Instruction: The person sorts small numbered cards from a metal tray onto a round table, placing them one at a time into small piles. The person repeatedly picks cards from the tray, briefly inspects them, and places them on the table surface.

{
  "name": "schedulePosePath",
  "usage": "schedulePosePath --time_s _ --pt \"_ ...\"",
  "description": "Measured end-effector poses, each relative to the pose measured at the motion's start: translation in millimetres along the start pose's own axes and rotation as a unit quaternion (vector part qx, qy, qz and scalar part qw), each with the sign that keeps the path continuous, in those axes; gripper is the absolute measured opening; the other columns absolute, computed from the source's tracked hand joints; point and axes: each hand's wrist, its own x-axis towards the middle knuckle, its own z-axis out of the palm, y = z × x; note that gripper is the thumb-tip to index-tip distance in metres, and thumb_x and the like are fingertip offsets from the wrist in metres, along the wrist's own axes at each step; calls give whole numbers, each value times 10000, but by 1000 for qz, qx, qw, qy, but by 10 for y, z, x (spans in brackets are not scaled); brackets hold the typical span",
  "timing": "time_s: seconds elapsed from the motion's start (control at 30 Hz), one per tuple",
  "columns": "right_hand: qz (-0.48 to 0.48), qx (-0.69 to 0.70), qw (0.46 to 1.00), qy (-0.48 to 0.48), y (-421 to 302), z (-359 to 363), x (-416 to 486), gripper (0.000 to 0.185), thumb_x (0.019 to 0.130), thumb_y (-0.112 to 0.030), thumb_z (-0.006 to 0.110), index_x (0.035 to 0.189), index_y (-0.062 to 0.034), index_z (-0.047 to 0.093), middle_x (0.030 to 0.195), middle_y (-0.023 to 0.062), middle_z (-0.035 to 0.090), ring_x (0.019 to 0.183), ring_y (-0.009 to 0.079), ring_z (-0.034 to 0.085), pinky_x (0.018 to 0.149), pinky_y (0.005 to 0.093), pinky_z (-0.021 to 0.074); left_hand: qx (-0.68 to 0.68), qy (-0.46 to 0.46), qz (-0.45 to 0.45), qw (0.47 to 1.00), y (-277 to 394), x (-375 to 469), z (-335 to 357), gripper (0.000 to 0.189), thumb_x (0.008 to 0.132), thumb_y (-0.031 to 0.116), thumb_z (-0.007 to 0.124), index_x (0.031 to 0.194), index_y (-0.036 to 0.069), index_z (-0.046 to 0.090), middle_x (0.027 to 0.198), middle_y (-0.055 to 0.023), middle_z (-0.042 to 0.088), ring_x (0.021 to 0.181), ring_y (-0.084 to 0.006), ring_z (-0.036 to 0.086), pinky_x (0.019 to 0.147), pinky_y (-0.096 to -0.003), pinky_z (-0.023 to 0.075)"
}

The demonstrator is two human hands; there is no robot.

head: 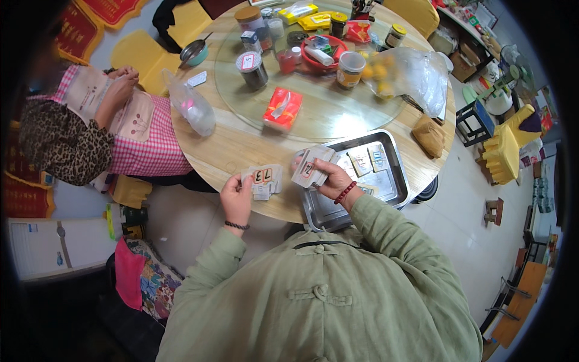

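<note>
A loose bunch of printed number cards [267, 178] is pinched in my left hand [236, 194], just above the near edge of the round wooden table [206, 158]. My right hand [335, 178] grips a thicker stack of similar cards [311, 169] over the left rim of a rectangular metal tray [400, 174]. Inside the tray lie a few more cards [360, 161], toward its far side and partly behind my right wrist. The fingertips of my right hand are partly hidden by its stack.
A glass turntable [230, 92] carries a red tissue pack [283, 108], several jars and a red plastic basket [307, 56]. Clear plastic bags [194, 111] [425, 77] and a brown pouch [428, 135] lie on the table. At left sits a person in a pink checked apron [144, 149].
</note>
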Motion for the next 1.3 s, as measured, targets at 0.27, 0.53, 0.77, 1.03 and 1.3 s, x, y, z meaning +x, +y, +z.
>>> schedulePosePath --time_s 0.27,0.53,0.77,1.03,1.3 --pt "8 -16 999 29 26 -29 -23 536 882 -180 682 1350 -46 460 1317 176 574 1242 344 540 1070 492 417 25 -20 -132 991 -1049 383 -136 232 933 158 640 1004 -58 683 867 -41 696 780 -81 597 706 -250 483" --pt "19 -18 999 18 100 -29 -85 532 881 -189 686 1346 -54 468 1309 176 576 1233 342 547 1067 477 419 217 -54 -164 961 -1202 326 -202 324 901 234 649 1069 -42 673 974 -139 695 877 -240 639 813 -344 490" --pt "16 4 1000 -5 176 -12 -129 399 917 -146 639 1274 -16 518 1241 145 625 1164 289 601 1020 441 467 187 -203 208 938 -157 -108 191 531 783 175 756 1258 10 585 1314 -176 551 1207 -331 527 980 -406 452" --pt "37 -22 998 37 259 64 -138 375 924 -171 637 1259 -35 536 1257 136 620 1133 255 614 991 412 487 225 -292 364 855 379 -195 411 400 777 105 723 1170 59 663 1226 -100 645 1126 -273 606 920 -389 485" --pt "40 6 999 22 214 69 -165 408 930 -177 629 1289 -34 499 1265 162 609 1149 268 606 1023 421 464 185 -314 379 851 390 -143 366 295 814 71 697 1108 53 687 1128 -99 685 1055 -268 648 853 -371 509"
